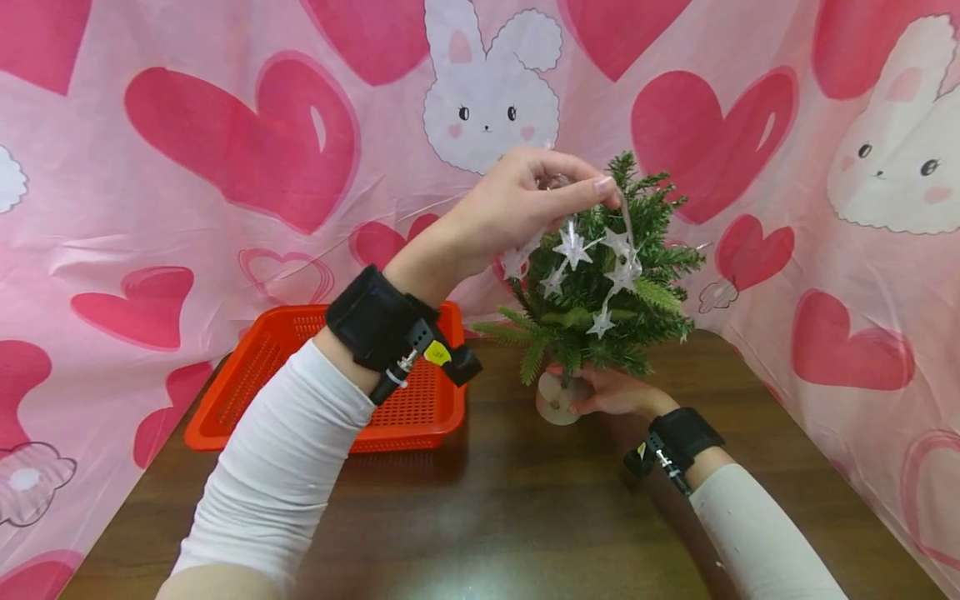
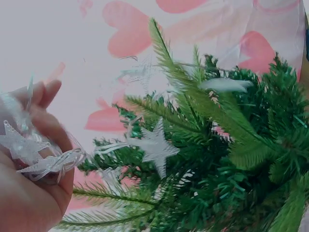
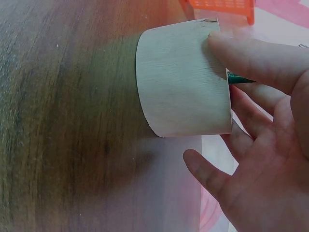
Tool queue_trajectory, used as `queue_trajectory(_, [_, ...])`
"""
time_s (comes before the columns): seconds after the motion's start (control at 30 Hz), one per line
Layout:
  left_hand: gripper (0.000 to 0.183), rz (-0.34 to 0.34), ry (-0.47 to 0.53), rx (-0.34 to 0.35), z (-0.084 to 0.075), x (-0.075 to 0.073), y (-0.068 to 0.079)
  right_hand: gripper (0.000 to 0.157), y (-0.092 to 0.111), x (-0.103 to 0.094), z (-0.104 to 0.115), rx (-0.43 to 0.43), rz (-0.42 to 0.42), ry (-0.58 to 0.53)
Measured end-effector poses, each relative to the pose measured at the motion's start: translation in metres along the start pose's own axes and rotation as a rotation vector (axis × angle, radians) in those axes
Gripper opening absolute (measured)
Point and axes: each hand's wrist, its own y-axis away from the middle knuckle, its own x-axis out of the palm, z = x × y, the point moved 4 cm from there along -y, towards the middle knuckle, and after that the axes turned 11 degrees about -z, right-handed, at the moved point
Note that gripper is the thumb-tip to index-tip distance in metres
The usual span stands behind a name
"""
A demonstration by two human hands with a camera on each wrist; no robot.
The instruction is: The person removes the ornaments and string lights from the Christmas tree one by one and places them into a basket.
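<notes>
A small artificial Christmas tree (image 1: 660, 242) stands on a pale round wooden base (image 1: 557, 402) at the right of the table. My right hand (image 1: 618, 392) holds that base low down; in the right wrist view, the thumb lies on its edge with other fingers behind. Above the tree's left side, my left hand (image 1: 517, 196) grips a bunched string of clear star lights (image 2: 41, 154). Several stars (image 1: 573, 246) hang from the hand across the front branches. Part of the bunch is hidden inside the curled fingers.
An orange plastic basket (image 1: 416, 437) with perforated sides sits on the brown wooden table (image 1: 495, 517), left of the tree and under my left forearm. A pink cloth (image 1: 247, 183) with hearts and rabbits hangs behind the table and along its sides.
</notes>
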Motion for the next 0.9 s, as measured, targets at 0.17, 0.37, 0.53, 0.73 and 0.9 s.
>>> queue_trajectory(0.17, [0.022, 0.070, 0.004, 0.043, -0.002, 0.008, -0.002, 0.078, -0.001, 0.000, 0.001, -0.011, 0.001, 0.049])
queue_trajectory(0.37, [0.021, 0.130, -0.122, 0.032, -0.008, 0.020, -0.003, 0.081, -0.002, -0.001, -0.001, 0.037, -0.011, 0.081])
queue_trajectory(0.53, [0.021, 0.102, -0.188, 0.027, -0.008, 0.023, -0.004, 0.078, -0.002, -0.001, -0.002, 0.023, -0.012, 0.072])
queue_trajectory(0.73, [0.019, 0.083, -0.120, 0.075, -0.008, 0.025, -0.004, 0.083, -0.002, -0.001, 0.000, -0.002, -0.006, 0.135])
queue_trajectory(0.9, [0.017, 0.088, 0.017, 0.078, -0.009, 0.027, -0.004, 0.076, -0.003, 0.000, 0.006, -0.067, -0.033, 0.134])
